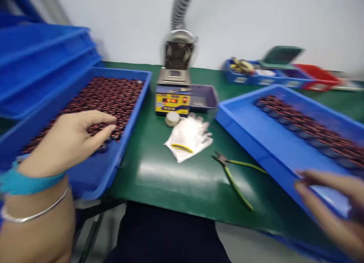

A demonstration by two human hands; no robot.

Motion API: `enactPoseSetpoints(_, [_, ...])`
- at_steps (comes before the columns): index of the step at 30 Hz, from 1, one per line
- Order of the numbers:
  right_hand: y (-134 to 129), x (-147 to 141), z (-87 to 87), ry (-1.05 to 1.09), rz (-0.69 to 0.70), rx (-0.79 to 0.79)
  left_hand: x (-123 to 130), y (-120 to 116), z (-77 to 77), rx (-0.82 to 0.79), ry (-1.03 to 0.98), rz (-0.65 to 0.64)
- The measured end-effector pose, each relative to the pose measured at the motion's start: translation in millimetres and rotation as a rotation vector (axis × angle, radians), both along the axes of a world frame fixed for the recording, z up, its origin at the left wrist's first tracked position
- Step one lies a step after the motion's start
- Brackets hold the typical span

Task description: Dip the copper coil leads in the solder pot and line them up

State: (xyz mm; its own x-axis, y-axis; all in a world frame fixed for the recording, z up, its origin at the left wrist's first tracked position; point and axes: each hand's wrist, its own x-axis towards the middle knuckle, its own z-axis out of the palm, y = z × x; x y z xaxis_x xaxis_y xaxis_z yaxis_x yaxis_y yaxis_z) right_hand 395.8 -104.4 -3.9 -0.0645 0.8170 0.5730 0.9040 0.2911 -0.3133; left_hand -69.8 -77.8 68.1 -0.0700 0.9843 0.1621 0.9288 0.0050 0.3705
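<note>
My left hand (76,138) reaches over the left blue tray (99,183), just above rows of small dark parts with red-brown wire ends (113,92). Its thumb and index finger are slightly apart, and I see nothing held between them. My right hand (332,206), blurred by motion, is at the near edge of the right blue tray (256,122). Its thumb and fingers stay apart, with nothing visible between them. Similar dark parts (309,130) stand in a band along the far side of that tray.
Between the trays lie green-handled cutting pliers (224,162), white gloves (187,136) and a small round tin (172,119). Behind them stands a yellow-and-blue solder pot (173,100) under an exhaust hose (182,9). Blue stacked trays (42,62) rise at left; small bins (267,75) line the back right.
</note>
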Motion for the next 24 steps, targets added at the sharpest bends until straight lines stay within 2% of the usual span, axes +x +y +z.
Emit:
enactPoseSetpoints(2, [-1.4, -43.5, -27.4, 0.003, 0.417, -0.051, -22.9, -11.6, -5.5, -0.091, 0.17, 0.061])
enactPoseSetpoints(4, [-0.7, -87.8, -44.2, 0.05, 0.717, -0.091, -40.5, -18.4, -19.3, -0.194, 0.281, 0.101])
enactPoseSetpoints(7, [3.3, -144.2, -46.5, 0.094, 1.042, -0.157, -52.1, -21.7, -42.6, -0.238, 0.406, 0.075])
enactPoseSetpoints(10, [7.8, -182.3, -38.2, 0.034, 1.263, -0.236, -50.6, -17.9, -58.2, -0.263, 0.491, 0.083])
enactPoseSetpoints(14, [8.8, -209.1, -42.1, -0.043, 1.388, -0.259, -50.4, -11.3, -67.9, -0.296, 0.496, 0.099])
enactPoseSetpoints(18, [8.0, -213.8, -56.6, -0.024, 1.423, -0.279, -57.1, -15.4, -68.2, -0.264, 0.436, 0.074])
enactPoseSetpoints(21, [12.5, -212.2, -57.1, 0.15, 1.367, -0.282, -46.4, -24.3, -57.5, -0.059, 0.192, 0.086])
enactPoseSetpoints(24, [21.5, -215.3, -48.1, 0.469, 1.173, -0.245, -7.2, -26.8, -41.7, 0.082, -0.17, 0.009])
